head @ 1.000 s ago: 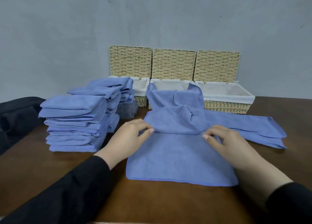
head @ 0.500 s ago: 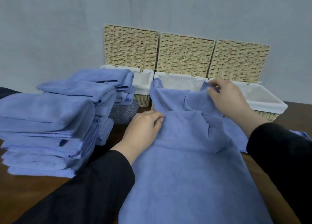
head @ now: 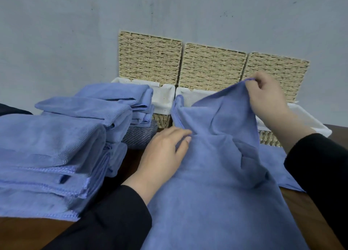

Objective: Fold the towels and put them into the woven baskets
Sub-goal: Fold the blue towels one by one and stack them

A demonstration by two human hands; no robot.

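Presently, right hand (head: 267,97) pinches blue towel (head: 216,174) corner, frame centre-right; left hand (head: 163,155) grips its left edge.

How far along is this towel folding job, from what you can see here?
Done: folded towels sit in stacks on the table, none visibly in a basket. In hand: the right hand pinches a raised corner of a loose towel, while the left hand holds its edge lower down. Left: finishing this fold, folding another towel lying beneath, and filling the baskets, whose visible white linings look empty.
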